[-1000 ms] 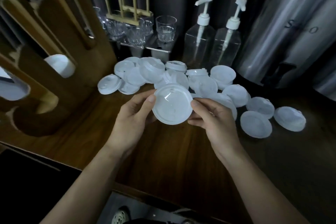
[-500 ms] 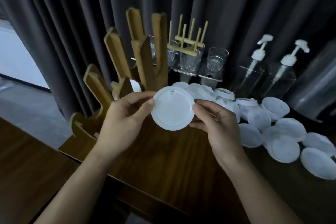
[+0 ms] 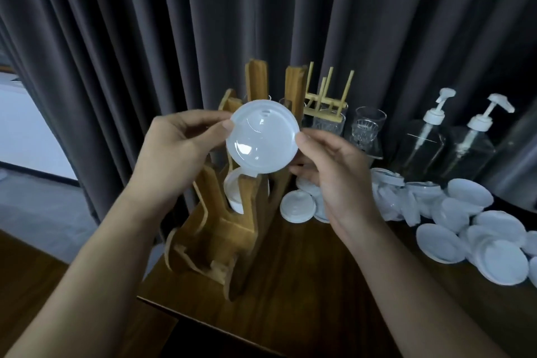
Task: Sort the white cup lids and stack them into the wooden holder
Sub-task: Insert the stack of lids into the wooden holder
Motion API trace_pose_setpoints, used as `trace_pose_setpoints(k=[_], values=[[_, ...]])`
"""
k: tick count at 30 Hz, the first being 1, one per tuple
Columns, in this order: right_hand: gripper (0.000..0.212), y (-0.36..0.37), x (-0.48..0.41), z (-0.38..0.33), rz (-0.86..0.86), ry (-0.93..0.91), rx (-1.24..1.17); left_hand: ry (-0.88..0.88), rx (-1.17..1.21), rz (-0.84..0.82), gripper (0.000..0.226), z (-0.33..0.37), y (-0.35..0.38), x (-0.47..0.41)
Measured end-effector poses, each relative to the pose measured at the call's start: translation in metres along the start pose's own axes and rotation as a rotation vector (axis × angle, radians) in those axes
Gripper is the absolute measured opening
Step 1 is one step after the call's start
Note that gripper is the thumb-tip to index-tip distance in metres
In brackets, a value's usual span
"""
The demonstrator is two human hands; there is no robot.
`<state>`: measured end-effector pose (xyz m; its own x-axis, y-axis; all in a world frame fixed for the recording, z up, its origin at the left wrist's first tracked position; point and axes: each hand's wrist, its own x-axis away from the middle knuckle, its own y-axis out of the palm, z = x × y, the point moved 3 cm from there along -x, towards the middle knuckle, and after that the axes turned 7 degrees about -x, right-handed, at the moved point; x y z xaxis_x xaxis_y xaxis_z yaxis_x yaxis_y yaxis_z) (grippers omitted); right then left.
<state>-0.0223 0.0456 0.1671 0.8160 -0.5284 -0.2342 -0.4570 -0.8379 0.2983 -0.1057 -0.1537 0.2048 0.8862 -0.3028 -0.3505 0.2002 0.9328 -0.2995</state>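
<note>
A white cup lid (image 3: pixel 262 136) is held up between both hands, in front of the upper slats of the wooden holder (image 3: pixel 232 229). My left hand (image 3: pixel 177 151) pinches its left rim with thumb and fingers. My right hand (image 3: pixel 331 166) pinches its right rim. Lower in the holder sits another white lid (image 3: pixel 232 192), partly hidden by a slat. A pile of several loose white lids (image 3: pixel 453 224) lies on the dark wooden table (image 3: pixel 319 299) to the right, and one single lid (image 3: pixel 297 206) rests beside the holder.
Behind the holder stand drinking glasses (image 3: pixel 367 128) and a small pale wooden rack (image 3: pixel 328 99). Two clear pump bottles (image 3: pixel 424 142) stand at the back right beside a steel urn (image 3: pixel 517 154). Dark curtains hang behind. The table's left edge runs just left of the holder.
Both hands have raised the lid up and over toward the holder. My view has swung left and up, so the holder now sits directly behind the lid.
</note>
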Motion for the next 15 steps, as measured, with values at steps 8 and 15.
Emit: trace_pose_setpoints(k=[8, 15], values=[[0.015, 0.031, -0.021, 0.022, 0.053, 0.043, 0.077, -0.093, 0.079, -0.021, 0.014, -0.033, -0.017, -0.043], [0.015, 0.030, -0.028, 0.048, 0.093, 0.091, 0.120, -0.234, 0.105, -0.092, 0.011, -0.075, -0.010, -0.063]])
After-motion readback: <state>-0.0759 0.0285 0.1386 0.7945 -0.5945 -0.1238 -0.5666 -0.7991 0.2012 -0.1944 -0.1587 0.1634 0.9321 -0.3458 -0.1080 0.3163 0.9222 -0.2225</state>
